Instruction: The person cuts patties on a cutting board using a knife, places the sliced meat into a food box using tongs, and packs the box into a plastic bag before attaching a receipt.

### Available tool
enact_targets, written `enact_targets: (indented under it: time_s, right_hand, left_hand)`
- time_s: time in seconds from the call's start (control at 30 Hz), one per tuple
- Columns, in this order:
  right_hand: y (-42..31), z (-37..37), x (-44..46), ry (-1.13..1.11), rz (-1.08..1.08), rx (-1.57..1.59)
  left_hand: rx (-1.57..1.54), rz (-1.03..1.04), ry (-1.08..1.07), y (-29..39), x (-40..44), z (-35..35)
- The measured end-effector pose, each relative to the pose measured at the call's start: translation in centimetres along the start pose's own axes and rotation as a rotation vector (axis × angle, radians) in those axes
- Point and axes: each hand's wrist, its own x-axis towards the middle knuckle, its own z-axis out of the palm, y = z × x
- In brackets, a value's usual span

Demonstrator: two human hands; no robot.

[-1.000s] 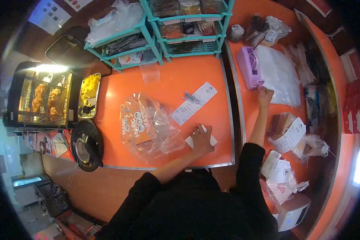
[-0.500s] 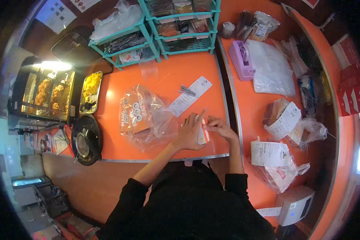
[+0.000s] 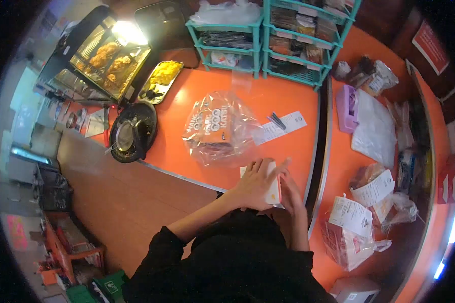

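Close to my body, at the counter's front edge, I have a small flat white thing with an orange-red edge [image 3: 273, 191]; its exact kind is unclear. My left hand [image 3: 252, 186] is closed round it from the left, covering much of it. On the other side, my right hand [image 3: 291, 195] has its fingers against the edge, partly hidden behind it. A bit of white paper [image 3: 243, 171] shows beside my left fingers. Beyond the hands stands a clear plastic bag [image 3: 242, 144] around a printed orange food box [image 3: 215, 123]. A long receipt [image 3: 288, 123] with thin dark sticks on it lies to the bag's right.
Black pan with strainer [image 3: 146, 136], tray of yellow food [image 3: 164, 73] and lit fried-food cabinet [image 3: 111, 58] are at left. Teal racks [image 3: 258, 50] stand behind. Across a gap on the right are a purple dispenser [image 3: 347, 108] and bagged orders with receipts [image 3: 349, 237].
My view has turned, shifting the counter scene. Both hands have drawn the white thing back toward my body and tilted it up. My right hand has moved from its front to its right edge.
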Motion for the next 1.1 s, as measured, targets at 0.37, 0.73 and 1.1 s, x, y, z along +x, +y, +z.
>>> enact_targets:
  time_s: [0.37, 0.73, 1.1]
  right_hand:
    - [-3.0, 6.6, 0.2, 0.208, 0.117, -0.382]
    - [-1.5, 19.0, 12.2, 0.043, 0.262, -0.317]
    - [-3.1, 20.2, 24.3, 0.225, 0.146, -0.35]
  left_hand:
    - [-0.016, -0.126, 0.123, -12.4, -2.0, -9.8]
    - [-1.137, -0.488, 0.129, -24.5, -4.9, -19.7]
    - [-0.623, 0.084, -0.256, -17.9, -3.2, -26.3]
